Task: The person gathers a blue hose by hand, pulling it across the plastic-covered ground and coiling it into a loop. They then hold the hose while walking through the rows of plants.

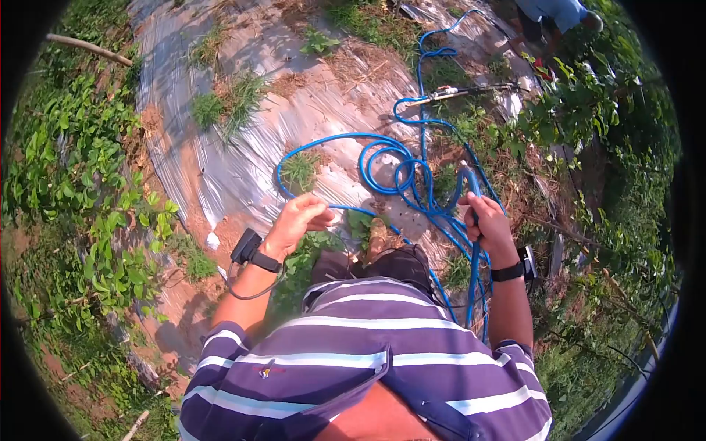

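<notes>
From where I stood, the right hand (488, 222) had its fingers wrapped about the blue hose (475, 274), a length of which ran from the fist back toward the person's body, its long axis nearly in line with the forearm. Just above the knuckles the hose rose and bent over to the left; a pale patch at that bend was too small to read. Most of the slack lay ahead of the feet in loose loops, the tangle nearer the right hand. The left hand (300, 220) hung well apart from the right, fingers curled and drawn narrow toward the thumb; a strand passed behind or under it, and I couldn't make out whether the fingers had hold of it. The hose looked smooth, round and supple. Beneath it spread silvery plastic sheeting (250, 158), wrinkled and patchy, with reddish soil (197, 219) beside it and a shaggy grass tuft (244, 97) poking through. Farther off lay a slim wand (460, 91), straight against all those coils
</notes>
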Demonstrator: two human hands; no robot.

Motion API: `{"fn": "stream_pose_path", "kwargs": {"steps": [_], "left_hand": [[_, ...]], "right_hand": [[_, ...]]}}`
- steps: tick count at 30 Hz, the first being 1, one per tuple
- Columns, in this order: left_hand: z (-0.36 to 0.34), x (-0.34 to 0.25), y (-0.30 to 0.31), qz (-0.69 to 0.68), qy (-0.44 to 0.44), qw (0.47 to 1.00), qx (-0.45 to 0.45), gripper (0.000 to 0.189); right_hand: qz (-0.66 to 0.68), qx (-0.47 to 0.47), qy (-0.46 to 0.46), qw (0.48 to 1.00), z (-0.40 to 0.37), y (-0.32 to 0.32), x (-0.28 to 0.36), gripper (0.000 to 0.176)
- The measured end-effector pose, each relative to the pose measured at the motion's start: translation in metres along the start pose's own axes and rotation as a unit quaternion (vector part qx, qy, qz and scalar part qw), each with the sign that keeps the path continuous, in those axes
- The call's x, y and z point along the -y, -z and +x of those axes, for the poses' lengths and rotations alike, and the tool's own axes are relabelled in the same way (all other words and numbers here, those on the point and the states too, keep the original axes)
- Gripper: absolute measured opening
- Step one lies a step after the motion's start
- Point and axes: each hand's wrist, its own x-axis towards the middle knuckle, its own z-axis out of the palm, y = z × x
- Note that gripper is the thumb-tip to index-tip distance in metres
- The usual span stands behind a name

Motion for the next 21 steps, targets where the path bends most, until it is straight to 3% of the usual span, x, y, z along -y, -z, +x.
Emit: {"fn": "stream_pose_path", "kwargs": {"steps": [2,8,9,11,12,13,17,19,21], "left_hand": [[-0.002,-0.002,0.006,-0.023,0.001,0.999,-0.031,0.015],[0.008,-0.006,0.034,-0.083,-0.019,0.995,-0.043,0.012],[0.015,-0.008,0.041,-0.085,-0.022,0.995,-0.036,0.012],[0.034,-0.015,0.056,-0.079,-0.009,0.996,-0.039,0.014],[0.047,-0.022,0.060,-0.080,-0.012,0.996,-0.033,0.014],[0.062,-0.028,0.065,-0.076,-0.001,0.997,-0.032,0.013],[0.141,-0.064,0.081,-0.042,0.027,0.999,0.015,0.011],[0.186,-0.099,0.079,0.014,0.026,0.998,0.052,0.010],[0.223,-0.132,0.079,0.064,0.007,0.992,0.107,0.013]], "right_hand": [[-0.006,-0.002,0.017,1.000,0.035,0.009,-0.013,0.030],[0.018,-0.021,-0.102,0.994,0.064,0.041,-0.123,0.028],[-0.004,-0.096,-0.164,0.982,0.066,0.047,-0.151,0.030],[0.091,-0.155,-0.184,0.966,0.064,0.085,-0.228,0.035],[0.074,-0.186,-0.227,0.953,0.062,0.099,-0.256,0.039],[0.065,-0.238,-0.228,0.942,0.050,0.095,-0.256,0.038],[0.137,-0.264,-0.203,0.933,0.026,0.067,-0.243,0.039],[0.055,-0.288,-0.192,0.937,0.027,0.032,-0.225,0.035],[0.058,-0.287,-0.213,0.932,0.039,-0.005,-0.216,0.033]]}}
